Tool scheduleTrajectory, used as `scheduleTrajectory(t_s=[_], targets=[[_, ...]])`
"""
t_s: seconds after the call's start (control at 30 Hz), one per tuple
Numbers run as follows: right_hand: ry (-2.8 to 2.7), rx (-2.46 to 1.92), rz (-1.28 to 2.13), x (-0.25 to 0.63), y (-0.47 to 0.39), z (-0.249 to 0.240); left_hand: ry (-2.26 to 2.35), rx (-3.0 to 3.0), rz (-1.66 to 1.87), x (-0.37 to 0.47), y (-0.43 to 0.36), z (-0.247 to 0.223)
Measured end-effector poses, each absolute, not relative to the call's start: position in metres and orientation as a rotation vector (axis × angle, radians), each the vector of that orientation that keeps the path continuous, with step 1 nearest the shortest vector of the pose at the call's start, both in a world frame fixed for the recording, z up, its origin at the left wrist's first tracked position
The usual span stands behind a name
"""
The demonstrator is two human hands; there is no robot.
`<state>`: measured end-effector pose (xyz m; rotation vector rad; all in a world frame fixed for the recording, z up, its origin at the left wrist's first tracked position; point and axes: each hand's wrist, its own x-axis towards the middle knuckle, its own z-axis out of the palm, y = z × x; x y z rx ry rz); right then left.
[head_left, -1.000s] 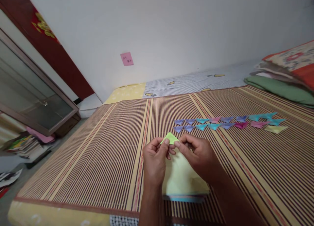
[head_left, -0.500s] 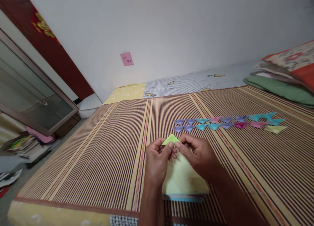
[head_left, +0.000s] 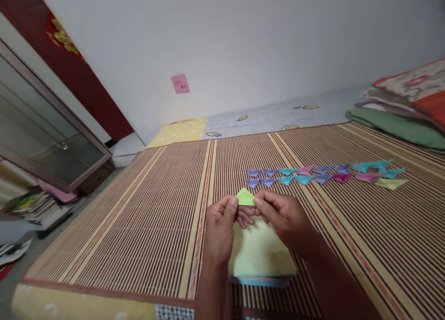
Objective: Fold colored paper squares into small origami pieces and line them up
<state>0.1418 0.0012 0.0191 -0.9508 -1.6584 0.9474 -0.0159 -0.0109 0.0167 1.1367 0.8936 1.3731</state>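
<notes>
Hands (head_left: 219, 225) pinching a green paper triangle (head_left: 245, 197) at opposite corners, now farther apart, more of its face showing

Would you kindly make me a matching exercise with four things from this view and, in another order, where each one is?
Things:
1. lime-green folded paper
2. pink note
3. pale yellow sheet
4. green cloth

Places:
A. on the wall
B. beneath the flowered cushion
C. between the left hand and the right hand
D. on top of the paper stack

Right pairs: 1-C, 2-A, 3-D, 4-B.
</notes>
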Motion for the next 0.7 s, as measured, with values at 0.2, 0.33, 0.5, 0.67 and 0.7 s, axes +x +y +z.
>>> scheduleTrajectory(t_s=[0.2,0.33,0.5,0.67,0.7], targets=[[-1.664,-0.983,0.964,0.142,0.003,0.019,1.029,1.248,1.387,-0.018,-0.012,0.021],[-1.537,-0.961,0.964,0.138,0.003,0.016,1.072,1.366,1.334,-0.017,-0.017,0.026],[-1.395,-0.888,1.054,0.133,0.000,0.017,1.019,1.362,1.304,-0.014,-0.020,0.030],[-1.066,-0.820,1.345,0.128,0.000,0.015,0.896,1.210,1.312,-0.012,-0.019,0.028],[-1.056,-0.805,1.354,0.126,0.001,0.015,0.911,1.227,1.317,-0.012,-0.018,0.026]])
